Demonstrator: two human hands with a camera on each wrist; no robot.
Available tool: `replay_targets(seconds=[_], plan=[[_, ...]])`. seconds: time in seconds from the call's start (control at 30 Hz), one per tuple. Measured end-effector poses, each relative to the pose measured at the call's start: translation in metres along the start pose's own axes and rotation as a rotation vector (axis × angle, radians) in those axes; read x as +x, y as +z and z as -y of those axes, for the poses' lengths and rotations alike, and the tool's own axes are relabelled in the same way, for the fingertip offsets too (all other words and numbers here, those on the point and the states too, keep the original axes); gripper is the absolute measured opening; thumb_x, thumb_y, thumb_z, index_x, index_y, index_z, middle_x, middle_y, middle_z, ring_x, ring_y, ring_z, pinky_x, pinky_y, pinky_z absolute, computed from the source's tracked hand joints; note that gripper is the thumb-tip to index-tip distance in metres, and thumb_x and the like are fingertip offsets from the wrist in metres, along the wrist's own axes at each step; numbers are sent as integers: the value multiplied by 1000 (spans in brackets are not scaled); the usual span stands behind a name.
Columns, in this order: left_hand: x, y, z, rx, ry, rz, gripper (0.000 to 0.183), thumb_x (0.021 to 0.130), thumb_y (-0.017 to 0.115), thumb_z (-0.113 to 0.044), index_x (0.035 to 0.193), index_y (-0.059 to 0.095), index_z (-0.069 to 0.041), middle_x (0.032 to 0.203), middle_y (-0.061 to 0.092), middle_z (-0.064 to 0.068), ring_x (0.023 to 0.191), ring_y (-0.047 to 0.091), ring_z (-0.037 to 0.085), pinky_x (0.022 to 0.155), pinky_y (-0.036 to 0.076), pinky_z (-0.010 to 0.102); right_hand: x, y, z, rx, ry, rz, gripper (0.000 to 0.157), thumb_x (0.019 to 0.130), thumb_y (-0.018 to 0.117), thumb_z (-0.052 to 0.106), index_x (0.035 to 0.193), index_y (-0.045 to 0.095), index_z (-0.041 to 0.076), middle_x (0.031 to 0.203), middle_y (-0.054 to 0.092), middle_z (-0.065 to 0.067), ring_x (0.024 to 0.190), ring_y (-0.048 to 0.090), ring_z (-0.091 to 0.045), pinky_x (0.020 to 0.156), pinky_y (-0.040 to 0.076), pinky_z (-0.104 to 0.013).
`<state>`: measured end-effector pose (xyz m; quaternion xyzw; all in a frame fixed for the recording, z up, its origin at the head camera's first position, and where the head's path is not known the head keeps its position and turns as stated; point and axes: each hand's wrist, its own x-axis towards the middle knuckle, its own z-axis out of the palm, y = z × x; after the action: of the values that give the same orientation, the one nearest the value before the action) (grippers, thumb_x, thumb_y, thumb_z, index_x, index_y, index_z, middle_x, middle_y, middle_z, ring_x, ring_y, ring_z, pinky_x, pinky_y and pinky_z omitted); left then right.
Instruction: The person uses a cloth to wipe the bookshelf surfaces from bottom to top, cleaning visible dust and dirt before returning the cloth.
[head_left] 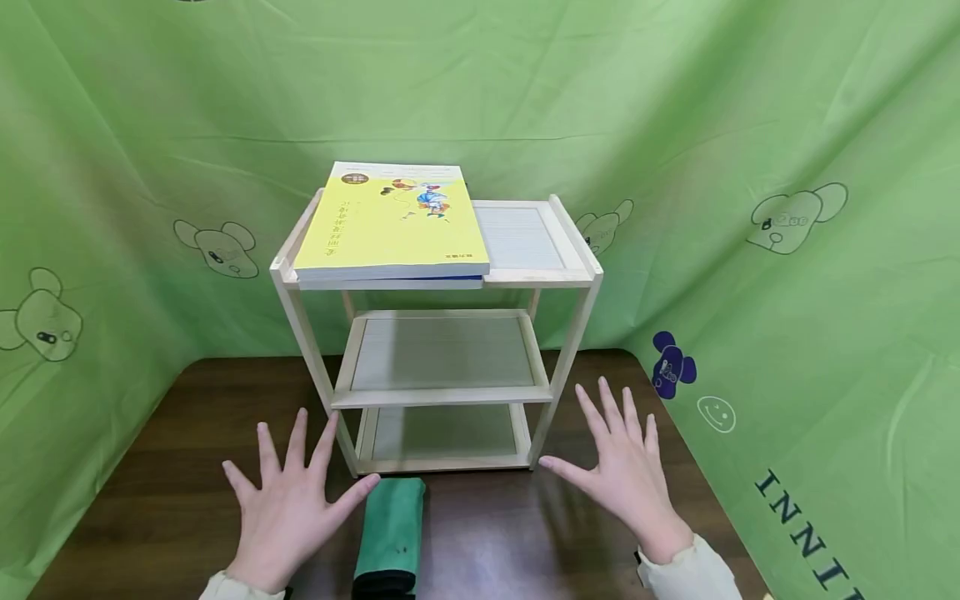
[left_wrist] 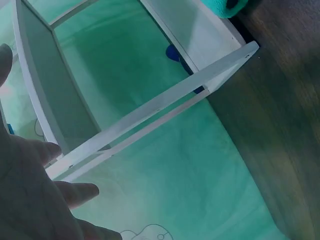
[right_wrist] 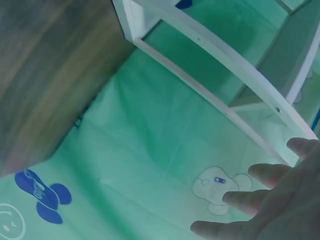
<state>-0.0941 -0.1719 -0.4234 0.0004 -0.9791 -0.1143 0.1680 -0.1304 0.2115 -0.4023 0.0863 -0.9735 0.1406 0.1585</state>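
My left hand has its fingers spread in front of the left side of a white wooden three-tier shelf, holding nothing. Spread in the same way, my right hand is by the shelf's right front leg, also holding nothing. A thick yellow book lies on the left part of the top tier, with other books beneath it. Just right of my left thumb is a folded green cloth with a black end. The wrist views show the shelf's side frame beyond the fingers of each hand.
The shelf stands on a dark brown wooden table. Behind it and along both sides hangs a green curtain printed with cartoon bear heads. The middle tier and bottom tier show bare panels.
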Motion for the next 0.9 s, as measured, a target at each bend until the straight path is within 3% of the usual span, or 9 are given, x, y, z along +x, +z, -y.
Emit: replay_targets(seconds=[0.27, 0.47, 0.67, 0.9], plan=[[-4, 4, -4, -7, 0, 18, 96, 70, 44, -81, 148, 18, -33, 149, 25, 18, 137, -8, 47, 91, -15, 75, 13, -20, -2, 18, -4, -27, 99, 70, 57, 73, 149, 12, 33, 156, 4, 1, 141, 7, -34, 107, 9, -61], [-10, 11, -8, -31, 0, 39, 94, 70, 44, -81, 147, 23, -31, 148, 28, 18, 137, 0, 50, 91, -10, 76, 26, -37, -2, 55, -18, -78, 98, 72, 61, 67, 149, 15, 27, 156, 7, -1, 142, 8, -31, 110, 9, -56], [-20, 24, -16, -40, 12, 76, 93, 70, 43, -82, 145, 30, -29, 147, 30, 17, 134, 9, 52, 90, 1, 79, 40, -57, 0, 41, -41, -137, 95, 74, 61, 65, 149, 20, 24, 155, 10, 0, 142, 10, -30, 110, 11, -53], [-32, 48, -31, -21, 9, 158, 95, 68, 37, -86, 142, 39, -27, 144, 36, 17, 132, 17, 53, 91, 6, 78, 53, -75, 7, 71, -47, -150, 92, 76, 61, 63, 148, 20, 26, 155, 10, 3, 142, 12, -28, 110, 16, -52]])
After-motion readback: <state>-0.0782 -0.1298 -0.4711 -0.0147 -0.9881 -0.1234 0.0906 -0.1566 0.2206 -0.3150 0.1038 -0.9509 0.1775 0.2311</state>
